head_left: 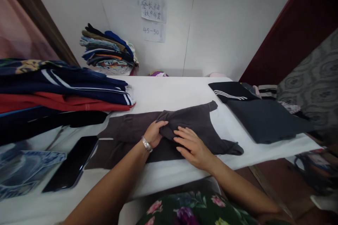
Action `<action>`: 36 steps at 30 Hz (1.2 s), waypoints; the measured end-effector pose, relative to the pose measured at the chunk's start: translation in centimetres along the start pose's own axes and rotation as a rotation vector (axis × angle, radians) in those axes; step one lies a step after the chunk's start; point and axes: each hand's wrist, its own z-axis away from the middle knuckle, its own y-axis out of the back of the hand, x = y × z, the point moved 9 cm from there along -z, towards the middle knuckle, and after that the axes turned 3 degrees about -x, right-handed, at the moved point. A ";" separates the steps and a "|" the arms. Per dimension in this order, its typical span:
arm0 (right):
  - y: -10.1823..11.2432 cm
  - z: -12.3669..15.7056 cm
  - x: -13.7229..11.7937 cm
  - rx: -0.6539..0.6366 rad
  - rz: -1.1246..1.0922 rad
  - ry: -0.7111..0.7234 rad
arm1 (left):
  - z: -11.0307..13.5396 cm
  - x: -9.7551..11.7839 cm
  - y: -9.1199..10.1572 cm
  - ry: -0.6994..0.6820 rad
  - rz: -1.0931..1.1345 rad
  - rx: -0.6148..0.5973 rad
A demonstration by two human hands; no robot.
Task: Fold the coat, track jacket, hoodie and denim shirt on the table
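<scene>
in the head view, a dark grey-brown garment (192, 117) lies across the white-covered desk (169, 93), in front of the person, its two narrower ends toward the left and its wider part toward the right, with some creases in the middle. the left hand (154, 134), with a silvery bracelet (146, 144) at its wrist, grips a gathered fold of the cloth between thumb and fingers. the right hand (192, 147) is open, its fingers spread over the same garment just beside the left; how firmly it presses, i cannot tell.

to the left, near the garment's ends, a black phone (72, 163) lies on the desk, with blue denim (31, 168) beside it. behind these is a stack of clothes with a red piece (66, 102) under navy ones with white stripes (87, 81). farther back stands another pile of folded clothes (108, 49). on the right, a dark grey folded piece (266, 119) lies next to a black one with white stripes (232, 90). two handwritten papers (153, 14) hang on the wall.
</scene>
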 end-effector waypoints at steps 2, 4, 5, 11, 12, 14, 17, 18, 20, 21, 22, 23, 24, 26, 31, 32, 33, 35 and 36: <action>2.0 2.1 1.0 0.100 0.048 -0.027 | -0.1 1.0 0.5 -0.028 0.028 0.058; 4.3 4.3 2.1 0.201 0.112 -0.068 | 0.0 2.7 1.4 -0.076 0.065 0.131; 5.4 5.4 2.5 0.240 0.146 -0.093 | 0.1 3.7 2.0 -0.096 0.082 0.171; 5.9 9.7 5.3 0.130 0.262 -0.270 | 0.9 6.8 6.3 -0.089 0.021 0.369; 4.8 10.0 5.7 0.058 0.254 -0.279 | 1.0 6.7 6.9 -0.078 0.000 0.390; 2.6 10.4 6.3 -0.069 0.253 -0.280 | 1.2 6.3 8.1 -0.078 -0.024 0.416; 0.9 10.6 6.9 -0.130 0.284 -0.276 | 1.6 6.2 8.9 -0.121 -0.067 0.411; 0.8 10.6 7.0 -0.119 0.289 -0.271 | 1.8 6.3 9.1 -0.137 -0.086 0.412; 1.3 10.2 6.9 -0.068 0.284 -0.248 | 2.2 6.8 9.3 -0.169 -0.115 0.424; 1.7 10.0 6.7 -0.040 0.279 -0.230 | 2.3 7.1 9.5 -0.189 -0.123 0.430; 1.9 9.7 6.5 -0.018 0.274 -0.211 | 2.4 7.3 9.7 -0.209 -0.132 0.433; 1.8 9.4 6.3 -0.014 0.269 -0.190 | 2.4 7.5 9.9 -0.227 -0.149 0.435; 1.5 9.1 6.2 -0.030 0.265 -0.171 | 2.4 7.8 10.2 -0.247 -0.189 0.446; 0.3 8.6 6.0 -0.105 0.262 -0.152 | 2.5 8.5 11.1 -0.298 -0.381 0.521; -1.3 8.5 5.8 -0.205 0.236 -0.187 | 2.5 9.8 11.1 -0.327 -1.199 0.657; -1.1 8.5 5.6 -0.212 0.209 -0.198 | 2.5 9.8 10.8 -0.316 -1.298 0.656; -0.8 8.5 5.4 -0.218 0.169 -0.210 | 2.5 9.7 10.6 -0.309 -1.369 0.653; 0.2 8.2 5.3 -0.214 0.072 -0.230 | 2.6 9.7 10.0 -0.299 -1.449 0.644; 1.1 7.8 5.4 -0.187 0.031 -0.235 | 2.6 9.6 9.8 -0.291 -1.470 0.636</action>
